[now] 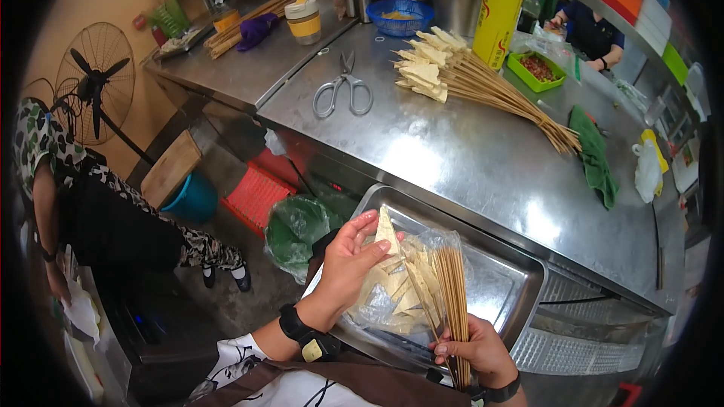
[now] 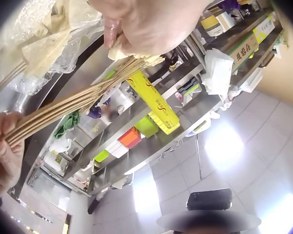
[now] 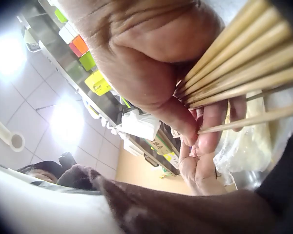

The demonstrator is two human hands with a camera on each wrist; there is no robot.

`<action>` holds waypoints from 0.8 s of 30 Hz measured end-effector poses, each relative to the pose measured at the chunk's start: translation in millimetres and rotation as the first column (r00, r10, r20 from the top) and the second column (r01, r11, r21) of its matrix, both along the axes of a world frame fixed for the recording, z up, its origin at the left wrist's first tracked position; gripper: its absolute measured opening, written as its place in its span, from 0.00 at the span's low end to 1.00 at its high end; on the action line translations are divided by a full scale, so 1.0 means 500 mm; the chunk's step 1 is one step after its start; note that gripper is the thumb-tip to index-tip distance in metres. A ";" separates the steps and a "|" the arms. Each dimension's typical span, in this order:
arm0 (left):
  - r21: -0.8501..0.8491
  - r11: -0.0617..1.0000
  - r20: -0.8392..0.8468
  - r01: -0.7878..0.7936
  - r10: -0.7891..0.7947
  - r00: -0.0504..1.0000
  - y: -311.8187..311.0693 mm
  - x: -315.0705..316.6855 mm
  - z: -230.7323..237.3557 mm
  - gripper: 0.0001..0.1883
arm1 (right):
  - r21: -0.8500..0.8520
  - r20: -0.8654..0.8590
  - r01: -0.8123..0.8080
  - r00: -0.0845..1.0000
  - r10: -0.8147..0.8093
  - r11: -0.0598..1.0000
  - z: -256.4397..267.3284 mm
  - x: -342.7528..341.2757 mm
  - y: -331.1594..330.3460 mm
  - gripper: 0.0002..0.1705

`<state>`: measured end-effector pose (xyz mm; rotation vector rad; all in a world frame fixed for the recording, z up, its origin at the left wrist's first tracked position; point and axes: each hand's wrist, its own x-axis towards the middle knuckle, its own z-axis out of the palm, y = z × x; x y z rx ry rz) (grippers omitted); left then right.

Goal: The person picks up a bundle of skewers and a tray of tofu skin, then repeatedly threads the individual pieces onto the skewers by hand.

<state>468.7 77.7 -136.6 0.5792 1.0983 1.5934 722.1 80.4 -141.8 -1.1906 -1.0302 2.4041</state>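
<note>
Your right hand [image 1: 483, 348] clamps the skewer bundle [image 1: 452, 279] by the tray's near right corner, long axis pointing away from you. One separate skewer [image 1: 424, 298] slants left toward the pale folded sheet [image 1: 387, 232], which your left hand [image 1: 351, 256] pinches, fingers pointing away, near the tray's [image 1: 537, 283] far left corner.

Stainless desk [image 1: 483, 181], shiny w/ glare spots, seam twd its L part. Approx. ctr: metal scissors [image 1: 346, 75], handles twd front edge. R of those, skewer bundle [image 1: 513, 98] lying flat w/ pale pcs [image 1: 424, 74] on L ends; bare ends reach green cloth [image 1: 592, 162]. Behind: blue basket [image 1: 397, 29], upright yellow box [image 1: 498, 11], lime tub [image 1: 530, 80] w/ reddish bits. Far R: white bag [image 1: 646, 171]. L of seam: lidded cup [image 1: 303, 26], beside it purple cloth [image 1: 258, 30] on sticks [image 1: 222, 47].
</note>
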 end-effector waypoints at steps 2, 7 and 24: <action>0.037 0.999 0.042 -0.036 0.034 0.999 0.002 -0.001 -0.007 0.18 | 0.013 -0.033 -0.004 0.999 0.004 1.000 -0.008 0.002 -0.001 0.11; 0.005 0.993 0.342 0.121 -0.115 0.933 0.005 -0.004 -0.002 0.19 | 0.028 -0.023 -0.011 1.000 0.012 1.000 -0.006 -0.001 0.000 0.11; -0.028 0.994 0.358 0.107 -0.090 0.929 0.012 0.026 0.023 0.15 | 0.008 -0.021 -0.044 0.999 0.044 0.999 -0.002 -0.005 0.003 0.11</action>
